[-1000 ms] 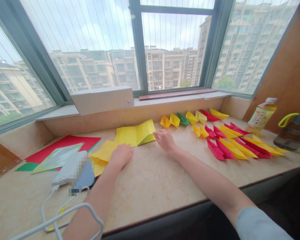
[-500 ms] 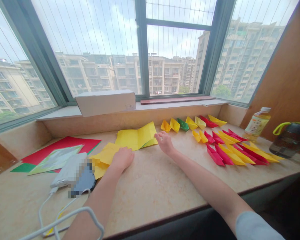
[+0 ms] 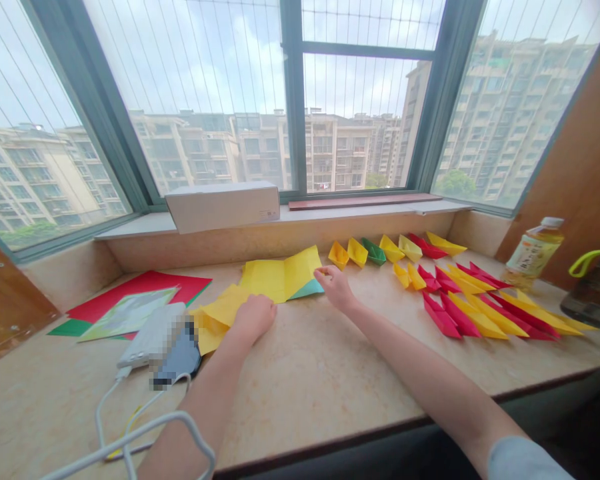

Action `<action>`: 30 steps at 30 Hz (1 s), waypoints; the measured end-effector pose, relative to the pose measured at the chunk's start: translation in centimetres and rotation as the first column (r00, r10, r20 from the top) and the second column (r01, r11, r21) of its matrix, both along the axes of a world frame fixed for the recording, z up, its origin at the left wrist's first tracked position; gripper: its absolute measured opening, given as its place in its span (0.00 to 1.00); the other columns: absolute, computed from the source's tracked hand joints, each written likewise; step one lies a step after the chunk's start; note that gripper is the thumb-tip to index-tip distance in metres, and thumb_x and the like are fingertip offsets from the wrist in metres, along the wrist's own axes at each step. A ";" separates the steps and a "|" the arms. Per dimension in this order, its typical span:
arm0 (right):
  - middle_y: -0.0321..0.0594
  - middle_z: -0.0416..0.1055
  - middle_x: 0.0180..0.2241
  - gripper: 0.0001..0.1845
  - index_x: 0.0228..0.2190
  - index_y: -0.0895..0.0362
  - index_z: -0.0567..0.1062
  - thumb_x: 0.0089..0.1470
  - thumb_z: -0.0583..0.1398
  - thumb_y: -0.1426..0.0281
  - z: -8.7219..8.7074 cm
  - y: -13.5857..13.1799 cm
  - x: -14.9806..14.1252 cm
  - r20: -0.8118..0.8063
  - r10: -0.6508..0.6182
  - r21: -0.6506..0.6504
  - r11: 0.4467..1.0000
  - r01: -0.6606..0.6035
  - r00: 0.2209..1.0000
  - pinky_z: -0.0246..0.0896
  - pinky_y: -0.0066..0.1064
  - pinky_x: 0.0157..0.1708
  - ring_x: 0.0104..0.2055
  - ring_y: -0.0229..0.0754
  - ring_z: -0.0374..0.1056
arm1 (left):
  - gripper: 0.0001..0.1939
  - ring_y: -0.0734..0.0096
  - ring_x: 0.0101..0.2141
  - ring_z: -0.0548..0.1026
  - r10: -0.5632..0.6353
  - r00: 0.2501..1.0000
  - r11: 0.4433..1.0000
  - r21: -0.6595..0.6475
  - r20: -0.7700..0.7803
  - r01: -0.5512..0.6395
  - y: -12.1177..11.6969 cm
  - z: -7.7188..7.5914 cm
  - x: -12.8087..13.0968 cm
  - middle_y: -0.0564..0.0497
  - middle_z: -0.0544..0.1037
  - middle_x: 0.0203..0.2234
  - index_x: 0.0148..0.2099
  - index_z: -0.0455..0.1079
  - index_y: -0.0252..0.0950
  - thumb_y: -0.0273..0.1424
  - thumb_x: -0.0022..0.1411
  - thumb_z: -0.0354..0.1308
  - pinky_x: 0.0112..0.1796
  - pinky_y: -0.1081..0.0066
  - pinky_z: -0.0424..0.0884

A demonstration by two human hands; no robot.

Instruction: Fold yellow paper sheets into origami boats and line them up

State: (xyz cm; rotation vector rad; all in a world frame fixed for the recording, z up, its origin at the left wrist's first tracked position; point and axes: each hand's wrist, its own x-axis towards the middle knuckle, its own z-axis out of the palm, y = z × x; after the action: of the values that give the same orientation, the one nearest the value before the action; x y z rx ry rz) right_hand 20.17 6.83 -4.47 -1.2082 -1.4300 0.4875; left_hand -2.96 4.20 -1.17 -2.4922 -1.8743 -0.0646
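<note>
My right hand point(image 3: 337, 285) pinches the right corner of a creased yellow sheet of paper point(image 3: 267, 279), which is lifted at that side. Under the raised corner a light blue sheet point(image 3: 307, 288) shows. My left hand point(image 3: 256, 316) is closed at the edge of an orange-yellow paper point(image 3: 213, 327), folded and bent up off the counter; its fingertips are partly hidden. To the right of my right hand stand folded paper boats, among them a green one point(image 3: 374, 251) and an orange one point(image 3: 338, 254).
More red and yellow folded boats point(image 3: 485, 313) lie in rows at the right, before a drink bottle point(image 3: 534, 253) and a dark flask point(image 3: 593, 290). At the left are red paper point(image 3: 125, 293), a white power bank point(image 3: 153, 333), a phone point(image 3: 180, 357) and a cable point(image 3: 145, 427). A white box point(image 3: 223, 208) rests on the sill.
My right hand has lifted the yellow sheet's corner further, so light blue shows beneath it. My left hand stays by the orange-yellow paper. The view has shifted slightly left.
</note>
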 end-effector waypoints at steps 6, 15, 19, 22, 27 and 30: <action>0.43 0.76 0.34 0.25 0.46 0.60 0.70 0.53 0.60 0.56 0.0 -0.2 -0.5 -0.155 0.024 -0.093 0.995 -0.039 0.988 0.67 0.34 0.33 0.33 0.44 0.73 | 0.22 0.55 0.40 0.77 -0.068 0.997 0.998 -0.006 0.024 0.068 -0.7 0.3 0.8 0.36 0.80 0.37 0.36 0.79 0.32 0.37 0.66 0.45 0.40 0.65 0.69; 0.49 0.72 0.52 0.31 0.59 0.56 0.65 0.53 0.56 0.68 1.5 -2.1 -1.1 -0.205 0.062 -0.144 0.985 -0.093 0.977 0.69 0.34 0.35 0.35 0.42 0.72 | 0.21 0.56 0.39 0.78 -0.088 0.995 0.996 0.002 0.055 0.088 -0.8 0.4 1.0 0.37 0.81 0.36 0.35 0.79 0.33 0.37 0.66 0.46 0.39 0.66 0.68; 0.47 0.72 0.52 0.32 0.58 0.55 0.68 0.50 0.53 0.73 3.6 -3.8 -0.4 -0.096 0.096 0.086 0.992 -0.088 0.991 0.68 0.33 0.28 0.27 0.37 0.66 | 0.23 0.57 0.39 0.78 -0.113 0.988 0.993 0.056 0.105 0.107 -0.9 0.7 1.3 0.40 0.81 0.36 0.38 0.78 0.35 0.39 0.68 0.43 0.37 0.67 0.67; 0.44 0.73 0.50 0.25 0.53 0.53 0.72 0.53 0.54 0.72 5.5 -5.2 0.8 -0.077 0.107 0.276 0.958 -0.082 0.991 0.69 0.32 0.30 0.29 0.37 0.68 | 0.28 0.58 0.37 0.78 -0.114 0.974 0.988 0.124 0.195 0.091 -1.1 0.8 1.4 0.40 0.81 0.33 0.37 0.77 0.35 0.44 0.70 0.39 0.37 0.68 0.66; 0.41 0.74 0.45 0.22 0.49 0.51 0.75 0.50 0.59 0.71 7.3 -6.6 4.9 -0.375 0.016 0.365 0.922 0.132 0.927 0.66 0.27 0.26 0.35 0.39 0.71 | 0.31 0.54 0.41 0.78 -0.026 0.909 0.992 0.125 0.415 -0.029 -1.0 0.7 1.1 0.40 0.81 0.34 0.37 0.77 0.36 0.51 0.67 0.40 0.42 0.64 0.67; 0.38 0.75 0.36 0.26 0.49 0.52 0.75 0.45 0.59 0.73 6.6 -6.3 7.2 -0.608 0.058 0.298 0.941 0.159 0.792 0.65 0.25 0.26 0.32 0.37 0.71 | 0.30 0.55 0.44 0.76 -0.074 0.718 0.997 0.053 0.693 0.051 -1.1 0.8 1.4 0.42 0.81 0.38 0.42 0.76 0.36 0.52 0.67 0.41 0.47 0.63 0.68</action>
State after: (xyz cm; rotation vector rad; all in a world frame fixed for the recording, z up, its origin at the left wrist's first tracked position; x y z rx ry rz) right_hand 27.41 0.55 2.17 -0.7095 -0.8649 0.5120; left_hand -1.51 3.06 -0.38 -2.7293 -1.9359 -1.1881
